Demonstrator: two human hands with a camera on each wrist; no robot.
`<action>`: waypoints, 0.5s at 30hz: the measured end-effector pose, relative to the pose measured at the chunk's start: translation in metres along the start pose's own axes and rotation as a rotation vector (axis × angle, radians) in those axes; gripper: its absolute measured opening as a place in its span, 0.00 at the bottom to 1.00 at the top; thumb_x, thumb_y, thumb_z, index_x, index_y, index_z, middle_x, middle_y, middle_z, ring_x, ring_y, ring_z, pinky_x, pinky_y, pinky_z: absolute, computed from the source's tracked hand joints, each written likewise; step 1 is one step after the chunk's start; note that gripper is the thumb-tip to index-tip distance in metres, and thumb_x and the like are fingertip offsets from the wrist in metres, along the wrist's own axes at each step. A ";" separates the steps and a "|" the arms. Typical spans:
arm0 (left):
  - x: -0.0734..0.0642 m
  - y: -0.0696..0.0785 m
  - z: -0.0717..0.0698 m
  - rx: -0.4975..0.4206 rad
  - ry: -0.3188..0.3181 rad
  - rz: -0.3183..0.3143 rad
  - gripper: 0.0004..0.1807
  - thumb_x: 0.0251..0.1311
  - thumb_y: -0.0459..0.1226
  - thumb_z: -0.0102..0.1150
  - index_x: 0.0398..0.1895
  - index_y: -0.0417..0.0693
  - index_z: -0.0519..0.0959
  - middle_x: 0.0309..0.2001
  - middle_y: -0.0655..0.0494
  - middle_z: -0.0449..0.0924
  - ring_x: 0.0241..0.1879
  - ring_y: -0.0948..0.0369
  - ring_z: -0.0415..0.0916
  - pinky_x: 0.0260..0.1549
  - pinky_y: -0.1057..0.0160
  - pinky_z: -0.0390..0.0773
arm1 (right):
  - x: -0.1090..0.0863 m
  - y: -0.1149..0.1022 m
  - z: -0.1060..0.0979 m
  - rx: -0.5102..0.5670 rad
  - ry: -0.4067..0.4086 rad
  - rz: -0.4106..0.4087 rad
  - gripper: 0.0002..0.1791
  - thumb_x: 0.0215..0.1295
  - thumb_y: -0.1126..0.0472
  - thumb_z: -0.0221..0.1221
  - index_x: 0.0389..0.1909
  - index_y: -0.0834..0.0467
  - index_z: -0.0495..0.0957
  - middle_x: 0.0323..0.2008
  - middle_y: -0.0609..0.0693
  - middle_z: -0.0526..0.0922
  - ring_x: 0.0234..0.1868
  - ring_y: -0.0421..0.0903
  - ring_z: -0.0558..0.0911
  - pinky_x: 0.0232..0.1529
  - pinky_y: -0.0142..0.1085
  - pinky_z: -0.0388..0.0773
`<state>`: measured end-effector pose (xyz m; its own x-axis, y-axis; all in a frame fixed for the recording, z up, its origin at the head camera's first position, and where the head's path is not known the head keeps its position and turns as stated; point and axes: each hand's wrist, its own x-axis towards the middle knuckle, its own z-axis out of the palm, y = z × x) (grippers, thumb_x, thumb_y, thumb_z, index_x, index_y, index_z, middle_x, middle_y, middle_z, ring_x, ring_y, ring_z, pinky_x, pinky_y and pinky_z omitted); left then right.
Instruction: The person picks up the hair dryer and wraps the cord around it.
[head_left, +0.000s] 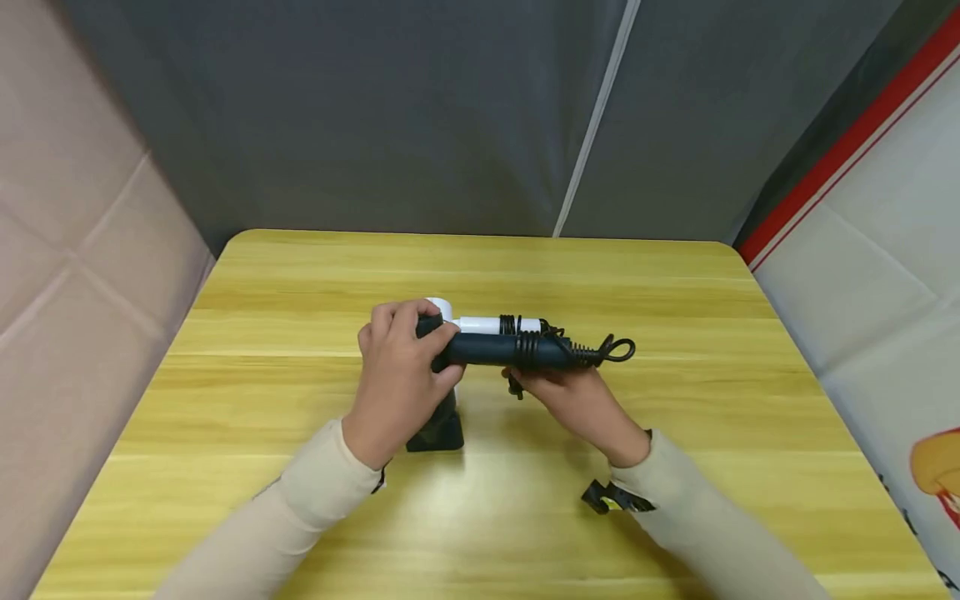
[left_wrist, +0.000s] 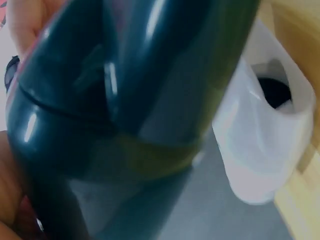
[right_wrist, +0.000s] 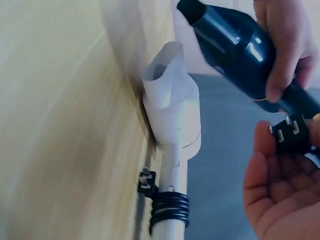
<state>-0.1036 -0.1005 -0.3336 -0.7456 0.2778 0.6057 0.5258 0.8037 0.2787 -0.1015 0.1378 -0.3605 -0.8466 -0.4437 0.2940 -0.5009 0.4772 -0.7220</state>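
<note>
My left hand (head_left: 397, 379) grips a dark teal hair dryer (head_left: 483, 349) where its handle meets the head. Its nozzle points toward me, above the table. Under the cord-wrapped end of the handle is my right hand (head_left: 581, 410), fingers curled around it from below. The dryer's black plug (right_wrist: 294, 135) sticks out by the right fingertips in the right wrist view. Just behind lies a white hair dryer (head_left: 480, 324), partly hidden by the dark one. Its open nozzle (left_wrist: 277, 95) shows in the left wrist view.
Both dryers are over a wooden table (head_left: 300, 283). Black cord (right_wrist: 170, 207) is wound round the white handle, with its plug (right_wrist: 147, 182) beside it. A grey curtain (head_left: 375, 117) hangs behind the table, and light panels stand at both sides.
</note>
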 end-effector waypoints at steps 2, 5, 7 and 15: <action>0.002 0.002 0.004 0.015 -0.064 -0.039 0.18 0.45 0.40 0.79 0.42 0.48 0.88 0.53 0.47 0.74 0.51 0.44 0.63 0.42 0.39 0.64 | 0.001 -0.001 0.001 0.228 0.006 0.203 0.13 0.72 0.56 0.59 0.53 0.54 0.80 0.39 0.48 0.86 0.37 0.43 0.83 0.41 0.38 0.79; 0.007 0.006 0.010 0.037 -0.157 -0.086 0.20 0.47 0.42 0.78 0.45 0.49 0.88 0.54 0.48 0.73 0.54 0.44 0.61 0.43 0.41 0.64 | -0.002 0.000 0.002 0.301 0.019 0.327 0.12 0.72 0.59 0.58 0.53 0.57 0.78 0.36 0.51 0.85 0.36 0.48 0.83 0.42 0.46 0.81; 0.011 0.009 0.014 0.052 -0.210 -0.109 0.19 0.49 0.43 0.77 0.46 0.50 0.88 0.54 0.48 0.73 0.55 0.45 0.60 0.43 0.42 0.64 | -0.005 0.000 0.003 0.334 0.040 0.396 0.11 0.72 0.60 0.58 0.50 0.61 0.79 0.34 0.53 0.85 0.37 0.52 0.83 0.44 0.50 0.80; 0.027 0.015 0.032 0.139 -0.378 -0.150 0.18 0.52 0.47 0.74 0.46 0.55 0.88 0.51 0.49 0.74 0.53 0.47 0.60 0.38 0.45 0.65 | -0.019 0.004 0.003 0.202 0.015 0.407 0.11 0.74 0.57 0.55 0.39 0.61 0.80 0.31 0.56 0.82 0.35 0.52 0.82 0.37 0.41 0.81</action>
<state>-0.1288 -0.0642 -0.3369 -0.9206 0.3052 0.2437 0.3596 0.9059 0.2239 -0.0870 0.1459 -0.3708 -0.9705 -0.2392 -0.0308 -0.0834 0.4524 -0.8879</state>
